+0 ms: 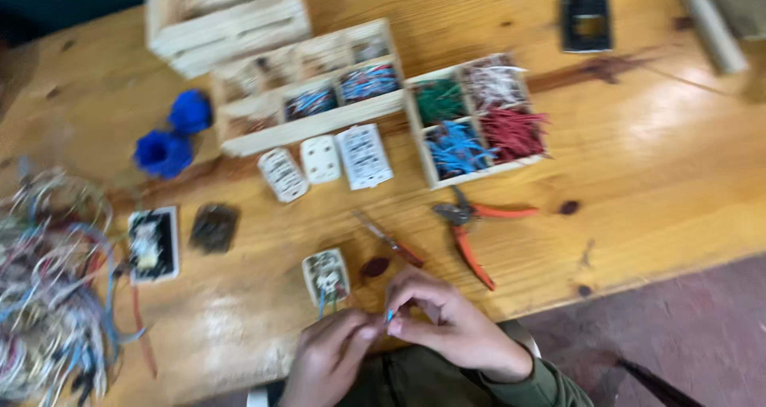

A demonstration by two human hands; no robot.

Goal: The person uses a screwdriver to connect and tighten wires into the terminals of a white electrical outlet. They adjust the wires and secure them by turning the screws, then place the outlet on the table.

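At the table's near edge my left hand (331,351) and my right hand (443,319) meet, fingertips together. They pinch a short blue wire (389,317) between them. The image is blurred, so the wire's ends are hard to make out. Just beyond my left hand lies a small white socket insert (326,276) with coloured wires coming out of it. A red-handled screwdriver (391,241) lies a little beyond my right hand, and orange-handled pliers (471,227) rest to its right.
A wooden tray (423,140) holds green, white, blue and red wire pieces. Another divided wooden box (311,125) sits behind three white socket parts (323,163). Two blue caps (171,136) stand at left. A tangle of wires (48,287) fills the left edge, beside a socket plate (152,245).
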